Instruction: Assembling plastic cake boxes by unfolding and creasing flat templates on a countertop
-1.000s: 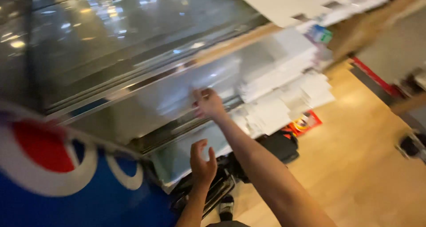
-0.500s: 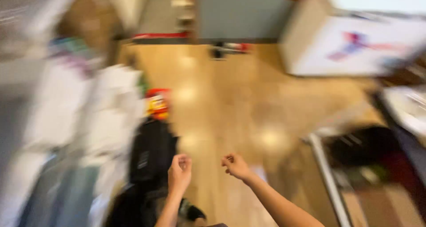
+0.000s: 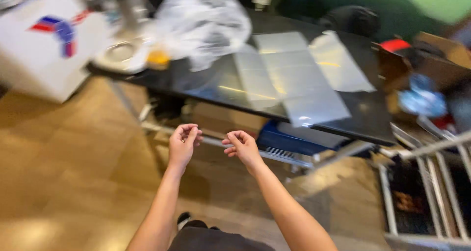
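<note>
Both hands are raised side by side over the wooden floor (image 3: 64, 163), just near of a black table (image 3: 363, 116), and neither holds or touches anything. The left hand (image 3: 182, 145) has its fingers loosely curled inward, the tips close to the thumb but closed on nothing. The right hand (image 3: 241, 147), just beside it with a small gap between, is likewise half curled, palm turned partly up, fingers bent and empty. The near edge of the table is the thing closest to both hands. On the tabletop lie flat clear plastic sheets (image 3: 294, 84), side by side toward its middle and right. At the far left of the table sits a crumpled clear plastic bag (image 3: 203, 28), with a small yellow object (image 3: 158, 59) just beside it and a round grey plate-like item (image 3: 119, 54) further left; motion blur hides their detail. Under the table a blue box (image 3: 274, 138) shows beside a cardboard box (image 3: 221, 118). A white cabinet with a red and blue emblem (image 3: 44, 50) stands at far left. A metal rack (image 3: 431, 182) stands at near right.
</note>
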